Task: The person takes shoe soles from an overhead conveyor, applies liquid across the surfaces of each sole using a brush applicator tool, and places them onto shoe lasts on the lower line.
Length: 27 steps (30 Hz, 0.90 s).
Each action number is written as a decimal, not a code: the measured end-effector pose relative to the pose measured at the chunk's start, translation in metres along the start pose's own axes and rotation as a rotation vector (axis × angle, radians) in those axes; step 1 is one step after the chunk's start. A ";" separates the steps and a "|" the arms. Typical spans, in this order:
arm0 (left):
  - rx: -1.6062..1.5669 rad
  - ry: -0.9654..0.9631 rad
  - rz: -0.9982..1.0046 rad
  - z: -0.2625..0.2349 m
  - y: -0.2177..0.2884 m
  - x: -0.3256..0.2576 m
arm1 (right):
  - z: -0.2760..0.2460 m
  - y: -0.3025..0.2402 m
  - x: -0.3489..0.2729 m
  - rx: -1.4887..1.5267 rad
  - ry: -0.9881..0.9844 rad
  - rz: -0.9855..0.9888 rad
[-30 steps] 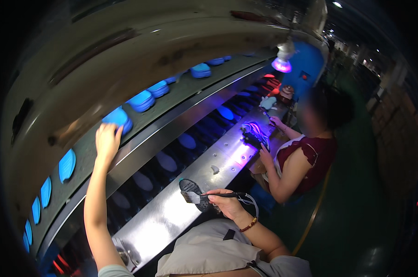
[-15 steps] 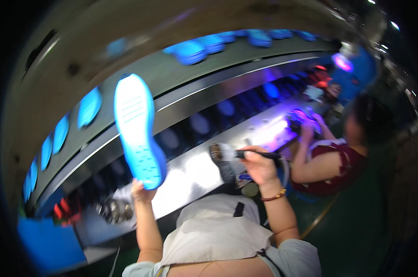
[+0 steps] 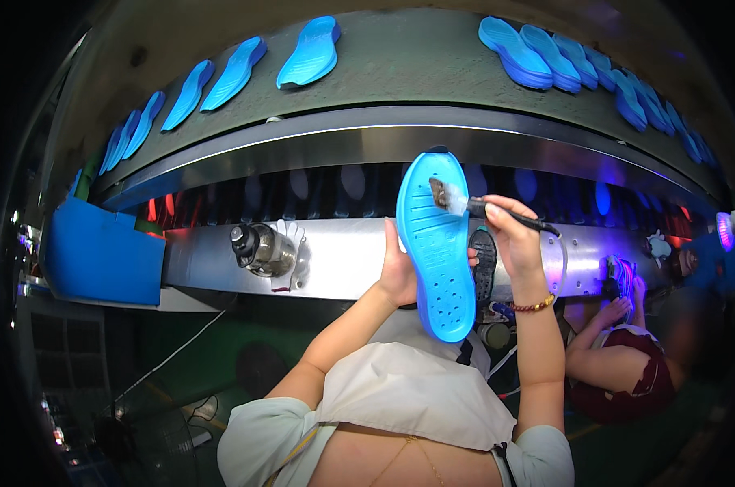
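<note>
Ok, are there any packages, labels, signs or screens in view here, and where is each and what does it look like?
None that I can make out: no package, label, sign or screen shows.
The nearest thing to a box is the plain blue bin at the left end of the steel bench, with nothing visible on its face.

A long steel bench [image 3: 221,268] ran left to right, bearing a small metal can [image 3: 258,247] toward its left. Above and farther off, a grey belt [image 3: 400,73] carried blue soles [image 3: 311,53] in a row.
</note>
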<state>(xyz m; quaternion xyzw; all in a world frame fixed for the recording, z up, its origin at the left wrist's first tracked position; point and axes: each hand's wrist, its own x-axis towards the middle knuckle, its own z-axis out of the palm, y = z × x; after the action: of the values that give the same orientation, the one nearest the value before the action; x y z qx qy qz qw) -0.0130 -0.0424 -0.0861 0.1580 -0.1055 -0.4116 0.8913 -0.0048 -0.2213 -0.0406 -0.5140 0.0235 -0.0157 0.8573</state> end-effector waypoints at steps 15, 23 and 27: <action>0.100 0.304 0.219 -0.032 0.011 -0.018 | 0.011 0.007 -0.081 -1.046 -0.535 -0.335; -0.015 -0.002 0.003 0.020 -0.012 -0.005 | 0.028 -0.028 -0.028 -0.530 -0.144 -0.194; 0.064 0.359 0.145 0.026 -0.005 -0.006 | 0.030 -0.033 -0.040 -0.570 -0.566 -0.330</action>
<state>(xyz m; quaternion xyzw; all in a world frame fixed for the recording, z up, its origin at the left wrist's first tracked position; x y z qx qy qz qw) -0.0286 -0.0461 -0.0637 0.2491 0.0312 -0.3079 0.9177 -0.0428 -0.2082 0.0039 -0.7111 -0.2916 -0.0039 0.6397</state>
